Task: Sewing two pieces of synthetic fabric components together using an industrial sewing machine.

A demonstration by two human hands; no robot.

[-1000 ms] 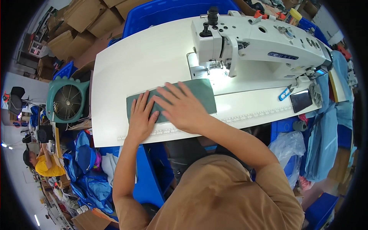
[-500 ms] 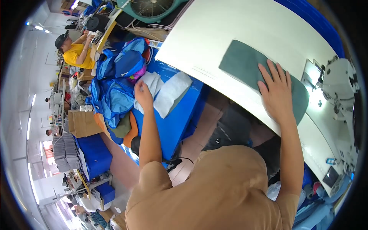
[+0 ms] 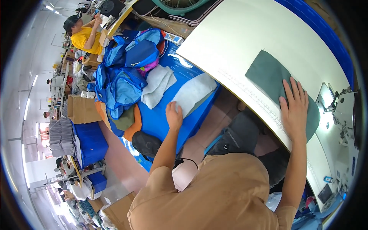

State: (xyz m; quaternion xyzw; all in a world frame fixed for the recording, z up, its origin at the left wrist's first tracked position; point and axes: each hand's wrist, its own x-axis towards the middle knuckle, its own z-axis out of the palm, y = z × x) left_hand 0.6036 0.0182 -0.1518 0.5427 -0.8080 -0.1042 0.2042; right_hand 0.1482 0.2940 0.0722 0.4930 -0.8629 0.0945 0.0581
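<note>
My right hand [image 3: 296,111] lies flat with fingers stretched on a dark green fabric piece [image 3: 268,73] on the white worktable [image 3: 218,42]. A thin pale layer shows along the near edge of that piece. To the left, my left hand [image 3: 174,117] has curled fingers at the near-left edge of a whitish padding piece [image 3: 194,90], which it appears to pinch. Dark green shows at the padding's right edge. Beside it a crumpled whitish cloth [image 3: 158,86] rests on the blue-covered surface [image 3: 168,130].
Blue bags [image 3: 130,80] are heaped beyond the cloth, near a power strip [image 3: 174,37]. A sewing machine [image 3: 341,119] with a lit lamp stands on the right. A cardboard box [image 3: 82,109] and blue bin [image 3: 90,142] sit left. A person in yellow [image 3: 86,38] works farther off.
My left hand has moved from beside the crumpled cloth to the near edge of the padding piece. The gap between cloth and padding is wider. My right hand stays on the green fabric; the view has shifted.
</note>
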